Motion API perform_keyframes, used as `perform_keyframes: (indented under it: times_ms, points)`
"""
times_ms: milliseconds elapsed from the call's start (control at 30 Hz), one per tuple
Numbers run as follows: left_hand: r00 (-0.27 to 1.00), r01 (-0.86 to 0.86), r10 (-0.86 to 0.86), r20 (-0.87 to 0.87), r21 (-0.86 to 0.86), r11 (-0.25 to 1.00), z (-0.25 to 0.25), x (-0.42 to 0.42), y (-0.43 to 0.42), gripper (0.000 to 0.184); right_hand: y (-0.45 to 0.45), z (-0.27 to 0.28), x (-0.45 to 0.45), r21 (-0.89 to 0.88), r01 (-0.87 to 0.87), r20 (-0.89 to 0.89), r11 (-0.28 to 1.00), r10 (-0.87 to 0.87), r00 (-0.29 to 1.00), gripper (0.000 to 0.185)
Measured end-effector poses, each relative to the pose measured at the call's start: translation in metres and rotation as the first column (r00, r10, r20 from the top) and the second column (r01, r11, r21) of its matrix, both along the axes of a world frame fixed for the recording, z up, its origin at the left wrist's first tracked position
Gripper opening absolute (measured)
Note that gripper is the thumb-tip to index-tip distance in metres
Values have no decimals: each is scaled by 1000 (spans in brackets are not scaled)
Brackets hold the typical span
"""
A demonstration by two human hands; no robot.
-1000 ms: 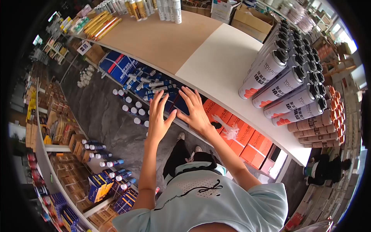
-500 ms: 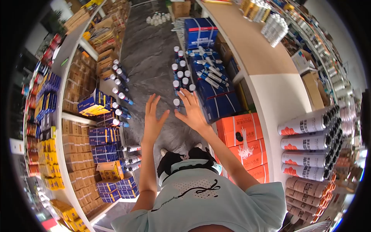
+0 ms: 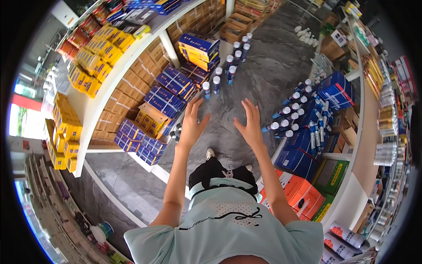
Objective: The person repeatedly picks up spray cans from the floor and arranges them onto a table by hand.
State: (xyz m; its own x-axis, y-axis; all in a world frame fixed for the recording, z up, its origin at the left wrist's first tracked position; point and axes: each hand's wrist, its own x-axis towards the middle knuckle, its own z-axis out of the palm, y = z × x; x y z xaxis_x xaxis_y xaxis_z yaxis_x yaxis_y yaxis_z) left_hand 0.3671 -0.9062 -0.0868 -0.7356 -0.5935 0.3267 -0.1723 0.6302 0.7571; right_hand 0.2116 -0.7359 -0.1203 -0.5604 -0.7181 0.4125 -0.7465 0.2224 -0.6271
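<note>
My left hand (image 3: 192,124) is raised in mid-air over the floor, open, its fingers apart and nothing in it. Level with it, my right hand (image 3: 250,125) is also open and holds nothing. A gap separates the two. Just beyond my left fingertips stands a row of blue spray cans (image 3: 216,84) with white caps on the floor. To the right of my right hand is another group of white-capped cans (image 3: 286,122), beside a large blue box (image 3: 293,159). Neither hand appears to touch a can.
Left shelving holds brown cartons (image 3: 119,99) and blue packs (image 3: 165,101), with yellow boxes (image 3: 90,61) on top. Orange cartons (image 3: 303,192) and green boxes (image 3: 330,176) stand at the right shelf. Grey stone flooring (image 3: 228,116) runs between; white bottles (image 3: 306,35) stand farther off.
My view has turned left, bringing more of the left shelf and the floor behind it into sight. Both hands stay raised and open, and now lie farther apart.
</note>
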Motion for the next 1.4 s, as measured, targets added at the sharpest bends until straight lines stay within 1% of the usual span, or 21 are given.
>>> perform_keyframes:
  times_ms: [100, 200, 333, 400, 433, 600, 633, 700, 833, 900, 933, 967, 1033, 1067, 1100, 1167, 1200, 1233, 1300, 1333, 1400]
  points:
    - [992, -122, 121, 18, 12, 993, -9, 28, -34, 50, -44, -15, 21, 14, -80, 35, 997, 79, 996, 66]
    - [988, -151, 150, 23, 6, 989, -12, 44, -50, 50, -78, -33, 33, 54, -190, 63, 980, 187, 980, 66]
    - [962, -273, 271, 36, 107, 956, -45, 64, -62, 49, -119, -64, 47, 119, -306, 93, 945, 296, 951, 64]
    - [957, -292, 284, 67, 213, 933, -67, 76, -61, 48, -128, -81, 55, 151, -364, 120, 919, 348, 930, 63]
    - [947, -322, 313, 77, 220, 921, -79, 81, -60, 48, -136, -92, 59, 145, -376, 154, 915, 355, 922, 63]
    - [900, -435, 397, 181, 311, 845, -151, 104, -62, 46, -168, -164, 75, 150, -451, 296, 880, 395, 870, 61]
    - [889, -456, 404, 215, 341, 822, -165, 110, -62, 45, -170, -186, 79, 152, -470, 314, 870, 408, 857, 61]
    - [872, -488, 423, 247, 357, 797, -196, 117, -67, 41, -176, -235, 89, 146, -455, 433, 878, 357, 828, 59]
    - [845, -531, 442, 301, 369, 763, -273, 123, -78, 39, -179, -321, 102, 251, -501, 498, 828, 333, 800, 57]
    - [815, -576, 473, 335, 374, 727, -317, 122, -82, 40, -177, -363, 107, 337, -510, 593, 791, 242, 768, 56]
    - [793, -605, 463, 396, 414, 681, -341, 121, -84, 43, -177, -384, 107, 367, -522, 613, 770, 222, 758, 55]
    - [779, -623, 473, 412, 420, 660, -364, 120, -84, 43, -175, -403, 109, 396, -533, 636, 748, 195, 747, 55]
    - [789, -600, 436, 432, 396, 695, -409, 115, -89, 45, -167, -452, 111, 383, -554, 660, 739, 201, 724, 52]
    - [791, -585, 411, 454, 364, 724, -434, 114, -90, 52, -164, -477, 109, 362, -557, 669, 747, 207, 714, 49]
    - [786, -591, 411, 461, 368, 718, -457, 111, -93, 52, -161, -503, 107, 367, -563, 674, 741, 205, 710, 49]
    - [728, -605, 383, 568, 271, 748, -499, 104, -95, 60, -149, -551, 103, 370, -572, 818, 732, 35, 574, 45]
    - [692, -605, 345, 634, 250, 756, -521, 102, -98, 67, -143, -570, 99, 374, -580, 805, 724, 57, 590, 42]
    - [687, -611, 342, 641, 255, 749, -546, 102, -99, 67, -140, -584, 94, 403, -594, 803, 696, 43, 595, 40]
    - [653, -501, 378, 656, 0, 866, -584, 102, -105, 70, -134, -606, 87, 461, -577, 753, 674, 47, 656, 37]
    - [631, -461, 362, 687, -44, 886, -598, 102, -107, 74, -132, -613, 84, 464, -578, 753, 671, 44, 656, 37]
    - [607, -440, 334, 721, -45, 897, -621, 101, -110, 77, -126, -622, 76, 443, -588, 790, 677, 15, 612, 35]
